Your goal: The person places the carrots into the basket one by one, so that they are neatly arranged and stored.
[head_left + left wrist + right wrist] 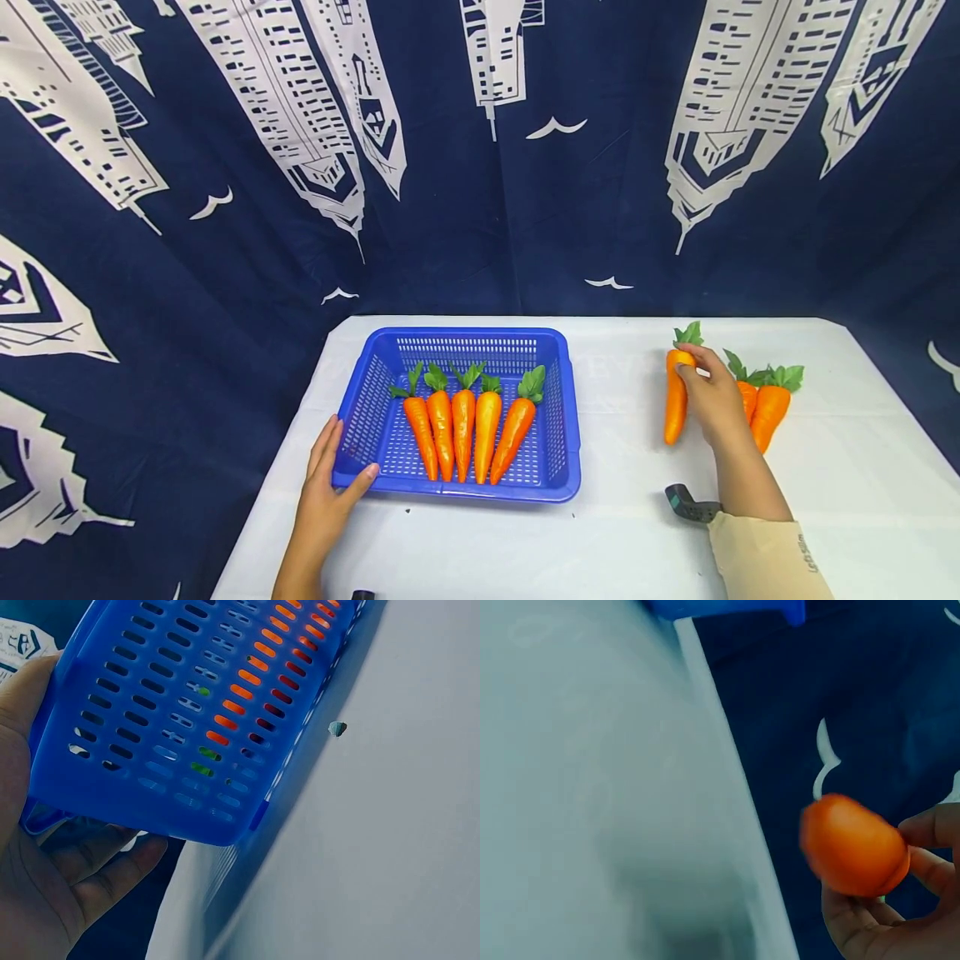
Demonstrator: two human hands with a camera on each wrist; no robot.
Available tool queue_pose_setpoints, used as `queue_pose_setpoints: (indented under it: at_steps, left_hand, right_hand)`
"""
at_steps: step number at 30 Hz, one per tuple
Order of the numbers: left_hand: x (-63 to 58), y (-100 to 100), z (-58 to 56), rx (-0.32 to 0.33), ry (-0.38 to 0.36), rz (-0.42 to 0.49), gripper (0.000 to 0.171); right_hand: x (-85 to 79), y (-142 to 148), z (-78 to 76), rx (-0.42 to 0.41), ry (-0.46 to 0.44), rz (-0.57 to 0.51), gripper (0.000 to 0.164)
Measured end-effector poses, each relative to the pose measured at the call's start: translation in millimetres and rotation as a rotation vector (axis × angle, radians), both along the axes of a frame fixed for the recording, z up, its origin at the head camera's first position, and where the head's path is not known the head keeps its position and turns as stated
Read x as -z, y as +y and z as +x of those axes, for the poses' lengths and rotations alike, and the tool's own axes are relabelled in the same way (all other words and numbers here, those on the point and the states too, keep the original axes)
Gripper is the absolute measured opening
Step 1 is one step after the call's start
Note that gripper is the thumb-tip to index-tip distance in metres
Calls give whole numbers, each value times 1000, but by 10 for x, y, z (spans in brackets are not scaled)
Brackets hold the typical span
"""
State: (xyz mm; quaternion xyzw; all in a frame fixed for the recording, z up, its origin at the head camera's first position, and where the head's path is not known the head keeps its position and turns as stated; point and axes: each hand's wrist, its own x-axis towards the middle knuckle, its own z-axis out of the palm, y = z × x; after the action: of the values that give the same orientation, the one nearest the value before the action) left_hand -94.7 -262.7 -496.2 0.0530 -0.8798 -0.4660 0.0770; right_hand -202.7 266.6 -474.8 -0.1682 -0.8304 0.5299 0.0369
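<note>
My right hand (708,387) pinches an orange carrot (676,408) near its leafy top, over the right part of the table. In the right wrist view the carrot (853,844) sits between thumb and fingers, its blunt body toward the camera. My left hand (330,467) rests at the front left corner of a blue plastic basket (510,493), thumb over the rim and fingers spread along the side. Several carrots (463,429) with green leaves lie side by side in the basket. From the left wrist, orange shows through the slotted wall (142,705).
More carrots (770,408) lie on the white table (622,533) just right of my right hand, partly hidden by it. A dark blue cloth (480,233) with white building prints hangs behind the table. Small dark specks dot the tabletop in front of the basket.
</note>
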Motion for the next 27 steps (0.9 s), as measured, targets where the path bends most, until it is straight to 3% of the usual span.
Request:
queue_pose_setpoints:
  at_steps: [8,27]
  left_hand:
    - [5,-11,1,-1,8,-13,88]
    - [-1,-10,3,-1,0,-11,88]
  right_hand:
    - [-258,-182,27,-98,63,35,47]
    - [-681,-547,52,-246,228,-84,44]
